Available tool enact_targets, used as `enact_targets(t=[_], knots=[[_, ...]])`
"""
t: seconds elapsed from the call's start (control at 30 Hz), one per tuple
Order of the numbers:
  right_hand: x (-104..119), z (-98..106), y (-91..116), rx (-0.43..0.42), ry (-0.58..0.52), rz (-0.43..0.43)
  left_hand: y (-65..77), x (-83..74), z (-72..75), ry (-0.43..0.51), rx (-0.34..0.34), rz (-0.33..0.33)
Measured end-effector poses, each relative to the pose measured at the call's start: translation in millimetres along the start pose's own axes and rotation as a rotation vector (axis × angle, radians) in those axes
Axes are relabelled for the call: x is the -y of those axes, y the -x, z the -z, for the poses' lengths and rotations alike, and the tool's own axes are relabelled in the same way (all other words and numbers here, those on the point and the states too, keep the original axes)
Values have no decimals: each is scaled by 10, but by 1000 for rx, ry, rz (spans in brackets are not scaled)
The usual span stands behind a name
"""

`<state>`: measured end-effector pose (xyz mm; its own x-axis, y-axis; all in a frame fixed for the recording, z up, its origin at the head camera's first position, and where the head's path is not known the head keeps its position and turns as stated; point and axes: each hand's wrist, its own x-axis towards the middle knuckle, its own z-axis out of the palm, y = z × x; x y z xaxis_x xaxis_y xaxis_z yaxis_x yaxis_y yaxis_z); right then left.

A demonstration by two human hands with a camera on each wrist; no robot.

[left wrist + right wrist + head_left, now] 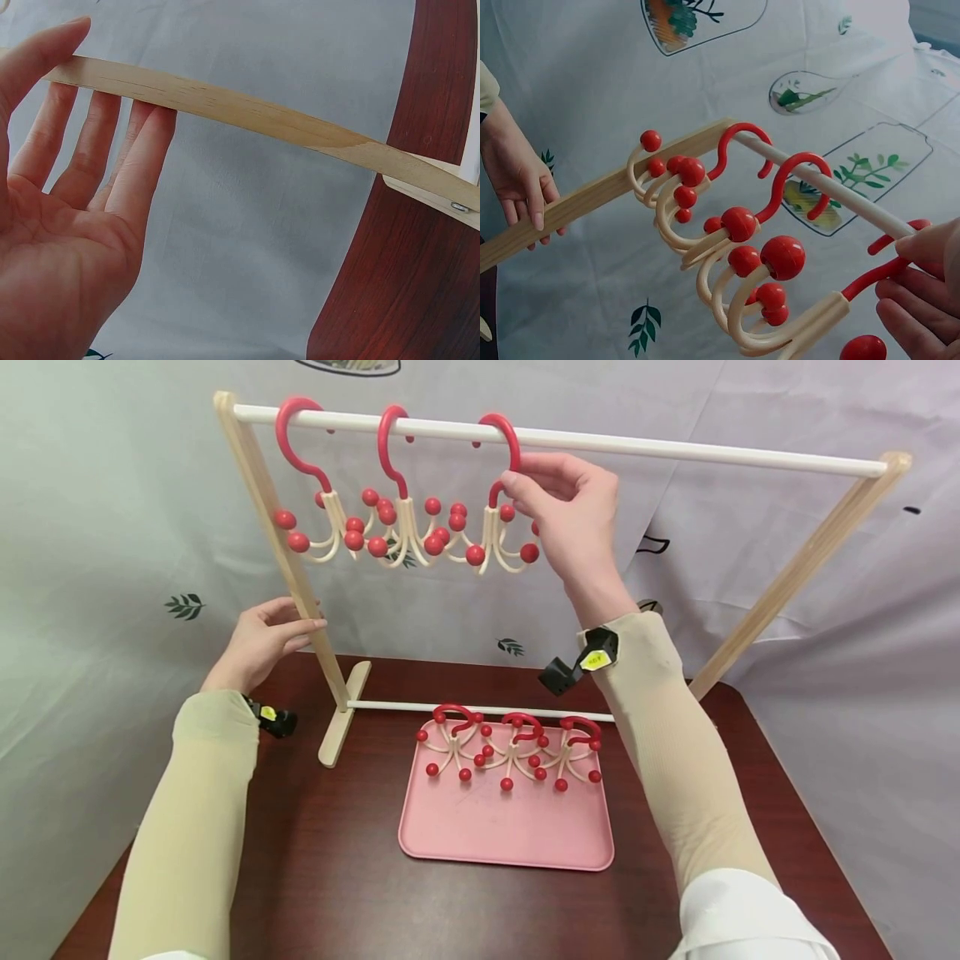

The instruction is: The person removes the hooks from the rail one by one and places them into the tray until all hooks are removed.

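Note:
My right hand (581,518) pinches the red hook of a small multi-arm hanger (491,531), whose pale curved arms end in red balls. That hook lies over the white top rod (675,450) of a wooden rack. To its left, a second hanger (406,518) and a third hanger (333,518) hang from the same rod. My left hand (255,639) holds the rack's left wooden post (217,97), thumb on one side and fingers on the other. In the right wrist view, the right hand's fingertips (904,251) are at the hook, close by the rod.
On the dark red table (322,877), a pink tray (510,831) carries three more such hangers along its back edge. A white lower bar (397,706) runs just behind it. The slanted right post (802,572) stands beyond my right forearm, with patterned cloth behind.

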<state>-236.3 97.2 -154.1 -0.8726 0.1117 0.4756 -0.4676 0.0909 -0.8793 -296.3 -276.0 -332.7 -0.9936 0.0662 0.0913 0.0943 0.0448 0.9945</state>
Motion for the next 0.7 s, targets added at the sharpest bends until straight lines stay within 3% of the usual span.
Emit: enact_targets(t=[0.27,0.7], knots=[[-14,25,4,-58,-28,7,2,17,-3,-14,-1,8],[114,251,81,-103,-138,118,-5,13,3,-22,-10,14]])
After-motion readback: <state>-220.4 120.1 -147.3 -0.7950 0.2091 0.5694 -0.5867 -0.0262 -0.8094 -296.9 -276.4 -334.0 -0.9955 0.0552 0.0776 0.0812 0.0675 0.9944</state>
